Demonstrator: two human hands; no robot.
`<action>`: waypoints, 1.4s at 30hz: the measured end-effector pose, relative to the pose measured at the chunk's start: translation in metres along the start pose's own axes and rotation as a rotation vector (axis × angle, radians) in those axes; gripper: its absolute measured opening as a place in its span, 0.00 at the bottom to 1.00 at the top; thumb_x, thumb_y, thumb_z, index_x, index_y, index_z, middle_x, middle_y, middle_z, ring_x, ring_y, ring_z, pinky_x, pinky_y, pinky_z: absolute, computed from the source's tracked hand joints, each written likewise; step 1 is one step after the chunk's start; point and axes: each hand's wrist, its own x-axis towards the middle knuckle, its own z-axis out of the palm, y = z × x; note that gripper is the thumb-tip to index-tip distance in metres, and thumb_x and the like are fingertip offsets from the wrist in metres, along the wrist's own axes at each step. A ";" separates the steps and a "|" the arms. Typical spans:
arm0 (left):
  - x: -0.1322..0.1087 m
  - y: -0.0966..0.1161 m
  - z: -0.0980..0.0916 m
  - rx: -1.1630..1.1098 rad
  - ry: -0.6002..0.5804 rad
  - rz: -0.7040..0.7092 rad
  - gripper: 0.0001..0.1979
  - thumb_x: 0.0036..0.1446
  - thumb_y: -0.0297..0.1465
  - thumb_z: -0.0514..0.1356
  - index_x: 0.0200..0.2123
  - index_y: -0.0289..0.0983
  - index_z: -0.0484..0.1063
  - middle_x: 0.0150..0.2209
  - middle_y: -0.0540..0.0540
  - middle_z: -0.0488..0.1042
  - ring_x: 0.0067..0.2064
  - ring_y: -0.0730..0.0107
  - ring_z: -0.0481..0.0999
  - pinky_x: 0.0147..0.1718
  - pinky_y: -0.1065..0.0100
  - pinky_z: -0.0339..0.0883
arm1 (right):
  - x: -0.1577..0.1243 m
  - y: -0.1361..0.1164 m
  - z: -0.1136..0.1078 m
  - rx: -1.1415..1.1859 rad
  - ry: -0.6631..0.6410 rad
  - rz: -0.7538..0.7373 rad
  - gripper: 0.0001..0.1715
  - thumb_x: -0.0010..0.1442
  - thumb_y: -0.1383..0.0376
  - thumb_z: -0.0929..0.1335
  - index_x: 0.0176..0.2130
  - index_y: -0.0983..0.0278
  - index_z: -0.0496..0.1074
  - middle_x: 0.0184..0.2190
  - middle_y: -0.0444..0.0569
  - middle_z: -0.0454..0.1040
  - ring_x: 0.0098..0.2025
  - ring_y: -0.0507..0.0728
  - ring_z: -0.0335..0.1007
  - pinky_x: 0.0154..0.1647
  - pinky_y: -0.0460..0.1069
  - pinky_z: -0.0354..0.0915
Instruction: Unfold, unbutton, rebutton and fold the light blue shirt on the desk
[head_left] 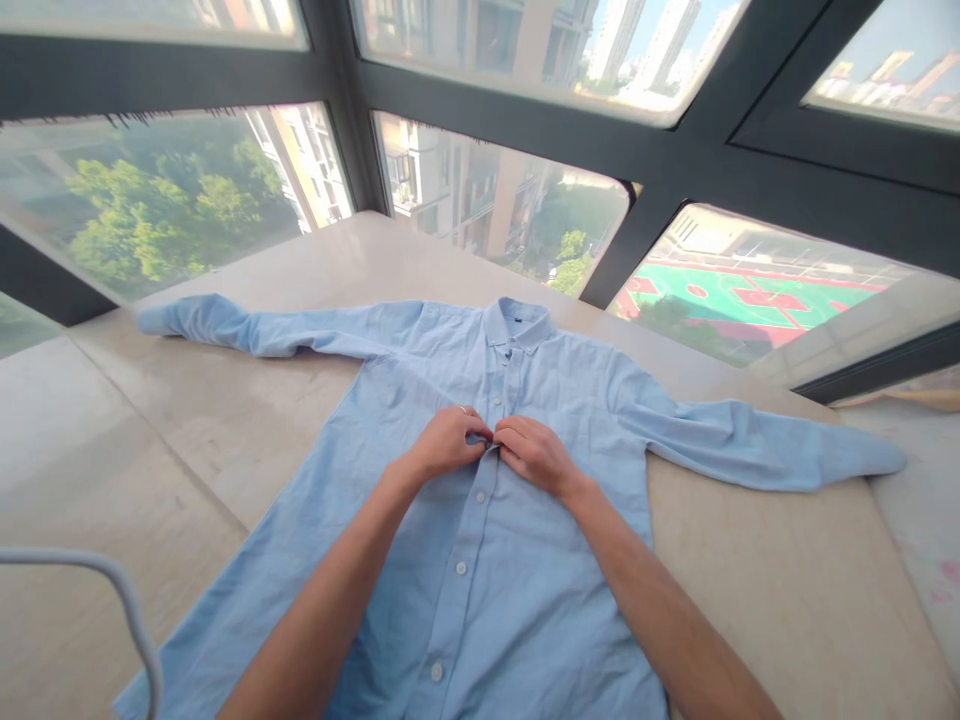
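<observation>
a wide, pale stone ledge (pixel 187 420) fills the lower half of the frame, its slabs meeting in faint seams. behind it runs a bay of large windows (pixel 172 200) in dark frames, angled around the ledge. through the glass on the upper left are green trees (pixel 150 215), in the middle apartment blocks, and on the right a green and red sports court (pixel 742 295) far below. a curved white bar (pixel 127 600) cuts into the lower left corner – what it belongs to cannot be told.

a light blue shirt (pixel 480 600) lies flat and face up in the middle of the ledge. its long axis runs from the bottom edge of the frame up to the collar (pixel 517 322), which points toward the windows. one sleeve (pixel 247 328) stretches out to the upper left, the other sleeve (pixel 765 445) to the right, nearly reaching the ledge's edge. white buttons (pixel 461 568) run down the front strip, done up below the hands.

the left hand (pixel 446 442) and the right hand (pixel 536 455) meet at the chest of the shirt – fingertips touching, each pinching the front strip of cloth between thumb and fingers. a ring (pixel 463 409) shows on the left hand. both bare forearms come up from the bottom edge, lying over the lower part of the shirt.
</observation>
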 end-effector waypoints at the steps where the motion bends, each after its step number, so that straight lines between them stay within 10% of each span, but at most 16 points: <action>1: -0.001 -0.001 -0.001 0.006 -0.006 0.026 0.12 0.51 0.26 0.61 0.36 0.41 0.83 0.36 0.47 0.79 0.39 0.66 0.74 0.43 0.68 0.64 | -0.001 0.000 0.000 0.011 0.008 0.001 0.08 0.62 0.74 0.62 0.36 0.62 0.68 0.36 0.51 0.74 0.37 0.57 0.69 0.40 0.51 0.66; 15: -0.002 -0.011 0.009 0.021 0.051 0.095 0.07 0.56 0.25 0.61 0.33 0.40 0.80 0.35 0.48 0.79 0.39 0.66 0.73 0.43 0.65 0.61 | -0.001 -0.009 -0.009 -0.060 0.043 -0.053 0.10 0.66 0.73 0.63 0.39 0.63 0.72 0.35 0.50 0.76 0.35 0.54 0.69 0.38 0.49 0.65; 29: -0.005 0.022 -0.004 0.131 -0.139 -0.155 0.10 0.59 0.30 0.56 0.39 0.40 0.78 0.38 0.46 0.79 0.39 0.63 0.76 0.39 0.67 0.65 | 0.000 -0.010 -0.014 -0.085 0.014 -0.067 0.13 0.67 0.72 0.62 0.36 0.63 0.74 0.35 0.49 0.77 0.35 0.53 0.70 0.37 0.49 0.63; 42: -0.001 0.025 -0.001 -0.123 -0.028 -0.320 0.06 0.52 0.29 0.59 0.29 0.37 0.77 0.29 0.47 0.79 0.33 0.65 0.76 0.30 0.69 0.63 | 0.006 -0.004 -0.020 -0.078 -0.065 -0.106 0.14 0.68 0.71 0.62 0.35 0.63 0.74 0.34 0.48 0.78 0.33 0.53 0.70 0.34 0.49 0.61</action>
